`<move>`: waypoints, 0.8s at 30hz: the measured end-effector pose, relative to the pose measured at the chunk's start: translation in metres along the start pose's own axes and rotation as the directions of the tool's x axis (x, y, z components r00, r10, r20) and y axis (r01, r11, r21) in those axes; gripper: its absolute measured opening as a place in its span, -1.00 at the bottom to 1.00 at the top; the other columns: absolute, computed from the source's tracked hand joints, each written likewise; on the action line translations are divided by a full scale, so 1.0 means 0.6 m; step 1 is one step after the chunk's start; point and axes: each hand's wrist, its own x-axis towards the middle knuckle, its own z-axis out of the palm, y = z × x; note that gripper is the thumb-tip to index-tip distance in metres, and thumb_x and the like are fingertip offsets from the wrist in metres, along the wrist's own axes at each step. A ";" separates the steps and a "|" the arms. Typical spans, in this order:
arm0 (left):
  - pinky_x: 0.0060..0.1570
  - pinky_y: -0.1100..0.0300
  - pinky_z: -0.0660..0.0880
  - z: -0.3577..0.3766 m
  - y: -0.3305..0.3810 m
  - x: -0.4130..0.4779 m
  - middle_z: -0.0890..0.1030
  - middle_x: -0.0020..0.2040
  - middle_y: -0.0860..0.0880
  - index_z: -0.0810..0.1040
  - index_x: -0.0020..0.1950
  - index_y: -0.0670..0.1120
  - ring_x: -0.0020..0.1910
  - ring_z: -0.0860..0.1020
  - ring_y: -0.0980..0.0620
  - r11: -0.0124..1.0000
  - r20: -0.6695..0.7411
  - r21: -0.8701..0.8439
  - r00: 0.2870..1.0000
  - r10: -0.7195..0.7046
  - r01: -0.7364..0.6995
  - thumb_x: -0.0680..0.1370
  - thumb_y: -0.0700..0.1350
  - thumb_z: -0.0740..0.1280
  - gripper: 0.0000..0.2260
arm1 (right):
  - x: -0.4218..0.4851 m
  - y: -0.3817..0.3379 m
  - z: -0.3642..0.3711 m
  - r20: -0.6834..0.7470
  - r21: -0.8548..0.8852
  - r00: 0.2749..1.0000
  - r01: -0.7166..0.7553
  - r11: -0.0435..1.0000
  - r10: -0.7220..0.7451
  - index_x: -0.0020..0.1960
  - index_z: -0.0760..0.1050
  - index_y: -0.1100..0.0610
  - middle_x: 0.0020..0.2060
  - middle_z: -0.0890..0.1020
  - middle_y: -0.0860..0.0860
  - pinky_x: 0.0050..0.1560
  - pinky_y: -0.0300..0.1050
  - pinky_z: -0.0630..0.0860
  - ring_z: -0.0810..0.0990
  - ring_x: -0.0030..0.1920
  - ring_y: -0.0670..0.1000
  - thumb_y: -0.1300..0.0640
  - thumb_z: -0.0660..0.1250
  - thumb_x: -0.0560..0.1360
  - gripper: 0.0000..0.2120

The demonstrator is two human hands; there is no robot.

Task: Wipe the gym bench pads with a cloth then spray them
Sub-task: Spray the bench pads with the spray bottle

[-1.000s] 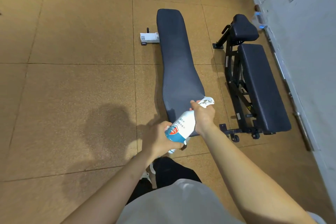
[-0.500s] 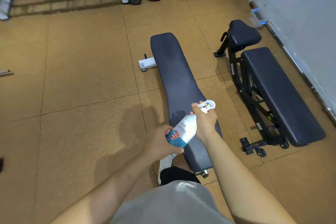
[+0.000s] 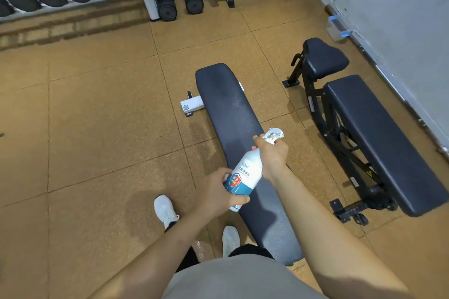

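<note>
We see even, soft indoor light, a faint shadow on the floor [image 3: 145, 206] at lower centre, wide-angle bending at the edges, slight softness throughout.

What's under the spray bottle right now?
The dark bench pad runs beneath the spray bottle, which the left hand and right hand hold above it. The pad patch behind them is covered.
</note>
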 end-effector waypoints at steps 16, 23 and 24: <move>-0.04 0.11 0.70 -0.326 -0.071 0.286 0.70 0.01 0.10 0.57 0.14 0.05 -0.05 0.69 0.15 0.985 0.152 -0.145 0.981 0.119 -0.097 0.13 0.19 0.66 -0.35 | 0.062 -0.063 0.364 -0.011 -0.078 0.990 0.137 0.987 -0.138 0.16 0.47 0.29 -0.08 0.62 0.18 -0.07 0.07 0.68 0.70 -0.15 0.16 0.33 0.44 0.51 -0.74; -0.02 0.11 0.70 -0.432 -0.087 0.384 0.69 0.01 0.16 0.54 0.16 0.14 -0.04 0.69 0.19 0.988 0.194 -0.123 0.974 0.118 -0.095 0.09 0.34 0.60 -0.29 | 0.111 -0.096 0.506 -0.079 -0.066 0.985 0.145 0.987 -0.150 0.08 0.46 0.24 -0.13 0.56 0.26 -0.08 0.16 0.66 0.63 -0.21 0.15 0.38 0.46 0.38 -0.68; -0.01 0.12 0.70 -0.439 -0.086 0.395 0.68 0.01 0.16 0.54 0.17 0.15 -0.03 0.69 0.19 0.988 0.202 -0.126 0.973 0.115 -0.091 0.09 0.34 0.60 -0.28 | 0.118 -0.101 0.519 -0.086 -0.099 0.986 0.137 0.986 -0.146 0.08 0.46 0.22 -0.11 0.56 0.32 -0.02 0.26 0.64 0.63 -0.17 0.19 0.34 0.49 0.32 -0.62</move>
